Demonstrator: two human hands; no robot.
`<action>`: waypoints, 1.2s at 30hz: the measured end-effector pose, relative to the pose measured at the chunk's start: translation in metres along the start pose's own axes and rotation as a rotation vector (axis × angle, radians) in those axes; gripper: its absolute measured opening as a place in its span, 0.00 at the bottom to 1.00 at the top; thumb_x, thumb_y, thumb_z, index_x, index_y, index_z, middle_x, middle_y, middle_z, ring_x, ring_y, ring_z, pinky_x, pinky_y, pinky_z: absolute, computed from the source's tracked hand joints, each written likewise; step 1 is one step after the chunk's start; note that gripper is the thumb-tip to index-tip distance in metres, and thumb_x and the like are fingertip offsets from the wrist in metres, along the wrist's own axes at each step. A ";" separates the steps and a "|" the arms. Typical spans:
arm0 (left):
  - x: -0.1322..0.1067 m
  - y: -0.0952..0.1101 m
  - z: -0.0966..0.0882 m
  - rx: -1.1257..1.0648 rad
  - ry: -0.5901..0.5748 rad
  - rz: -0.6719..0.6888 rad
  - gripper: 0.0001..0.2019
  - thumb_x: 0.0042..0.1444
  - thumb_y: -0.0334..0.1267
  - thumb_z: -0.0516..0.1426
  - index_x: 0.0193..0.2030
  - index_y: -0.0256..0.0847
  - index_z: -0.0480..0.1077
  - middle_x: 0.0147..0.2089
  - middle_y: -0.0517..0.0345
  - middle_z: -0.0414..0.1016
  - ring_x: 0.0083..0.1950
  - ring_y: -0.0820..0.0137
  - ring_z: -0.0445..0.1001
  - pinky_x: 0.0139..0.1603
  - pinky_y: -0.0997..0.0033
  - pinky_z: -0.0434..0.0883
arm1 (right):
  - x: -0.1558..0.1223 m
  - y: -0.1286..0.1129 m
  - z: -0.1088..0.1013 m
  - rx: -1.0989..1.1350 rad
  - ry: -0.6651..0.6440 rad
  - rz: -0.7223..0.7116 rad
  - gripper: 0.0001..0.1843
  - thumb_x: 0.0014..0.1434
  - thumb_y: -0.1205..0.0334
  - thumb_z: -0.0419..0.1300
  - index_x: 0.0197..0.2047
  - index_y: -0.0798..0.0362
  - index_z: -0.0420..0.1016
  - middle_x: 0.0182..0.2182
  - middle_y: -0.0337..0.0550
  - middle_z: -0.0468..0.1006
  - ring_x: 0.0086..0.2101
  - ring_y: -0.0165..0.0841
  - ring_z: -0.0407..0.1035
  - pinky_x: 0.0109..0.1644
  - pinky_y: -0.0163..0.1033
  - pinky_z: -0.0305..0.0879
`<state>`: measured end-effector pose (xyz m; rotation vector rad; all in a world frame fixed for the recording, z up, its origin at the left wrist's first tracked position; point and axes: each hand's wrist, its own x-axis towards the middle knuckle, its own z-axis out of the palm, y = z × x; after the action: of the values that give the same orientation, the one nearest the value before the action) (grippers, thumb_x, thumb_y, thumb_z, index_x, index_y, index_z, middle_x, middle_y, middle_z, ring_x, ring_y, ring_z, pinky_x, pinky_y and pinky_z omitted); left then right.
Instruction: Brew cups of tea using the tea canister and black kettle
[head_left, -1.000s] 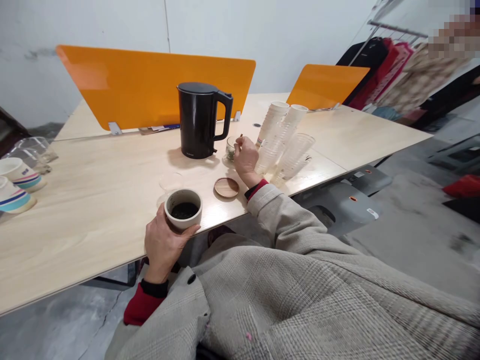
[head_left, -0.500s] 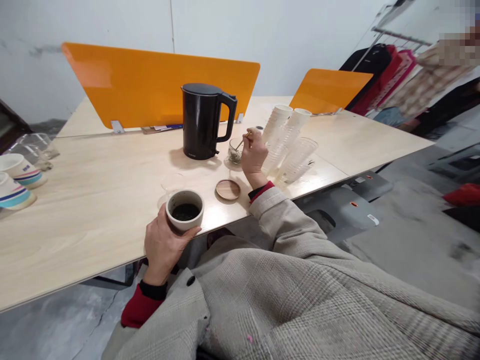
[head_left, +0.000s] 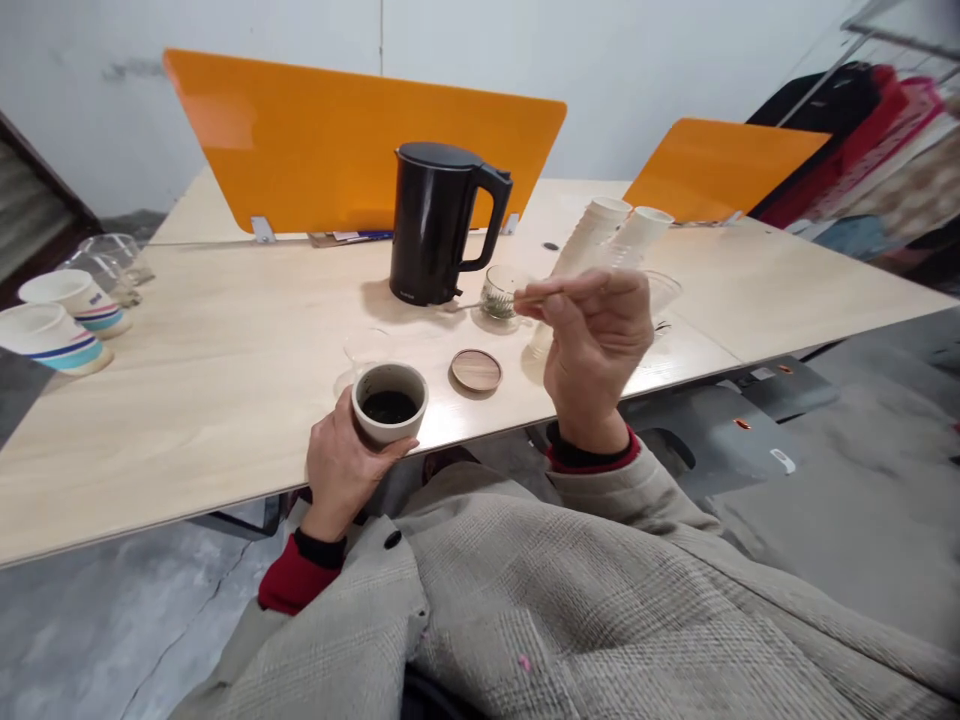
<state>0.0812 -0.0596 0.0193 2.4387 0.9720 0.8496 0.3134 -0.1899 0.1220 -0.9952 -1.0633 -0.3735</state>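
My left hand (head_left: 341,465) is wrapped round a pale cup (head_left: 421,405) at the table's front edge. Dark contents, perhaps tea leaves, lie in the bottom of the cup. Held up over the table, my right hand (head_left: 600,345) pinches the handle of a thin spoon (head_left: 469,306) that points left. What its tip carries is too small to make out. Behind the spoon stands a clear glass bowl (head_left: 499,293) with some green dried leaves in it. A round wooden lid or coaster (head_left: 476,371) lies flat between the hands.
A black electric kettle (head_left: 431,225) stands behind, before an orange divider (head_left: 330,150). Stacked cups (head_left: 589,235) are partly hidden behind my right hand. Paper cups (head_left: 64,335) and clear cups (head_left: 112,262) stand at the left. A faint clear lid or dish (head_left: 360,350) lies near the pale cup.
My right hand has lifted from the glass bowl and moved right and towards me with the spoon. My left hand still holds the cup. The view has shifted a little.
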 end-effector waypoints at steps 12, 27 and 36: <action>-0.001 0.003 0.000 -0.027 -0.034 -0.023 0.57 0.44 0.72 0.71 0.73 0.38 0.62 0.62 0.36 0.82 0.58 0.42 0.83 0.58 0.44 0.79 | -0.043 -0.012 0.025 0.198 -0.545 0.240 0.04 0.74 0.62 0.61 0.45 0.49 0.77 0.36 0.37 0.83 0.28 0.27 0.77 0.30 0.34 0.74; 0.000 0.008 -0.002 -0.035 -0.071 -0.079 0.54 0.44 0.63 0.74 0.73 0.41 0.62 0.61 0.40 0.82 0.58 0.44 0.83 0.60 0.42 0.78 | -0.044 -0.022 0.049 -0.050 -0.808 -0.022 0.09 0.74 0.70 0.53 0.46 0.49 0.73 0.36 0.40 0.81 0.35 0.30 0.75 0.43 0.37 0.75; -0.001 0.006 -0.003 -0.032 -0.066 -0.052 0.55 0.45 0.67 0.73 0.72 0.39 0.62 0.62 0.38 0.82 0.59 0.44 0.83 0.59 0.44 0.78 | -0.048 -0.015 0.050 0.040 -0.612 0.232 0.02 0.75 0.63 0.57 0.46 0.48 0.69 0.35 0.36 0.83 0.31 0.26 0.78 0.36 0.32 0.75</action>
<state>0.0818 -0.0643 0.0247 2.3886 0.9857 0.7565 0.2526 -0.1657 0.0948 -1.2170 -1.4732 0.1590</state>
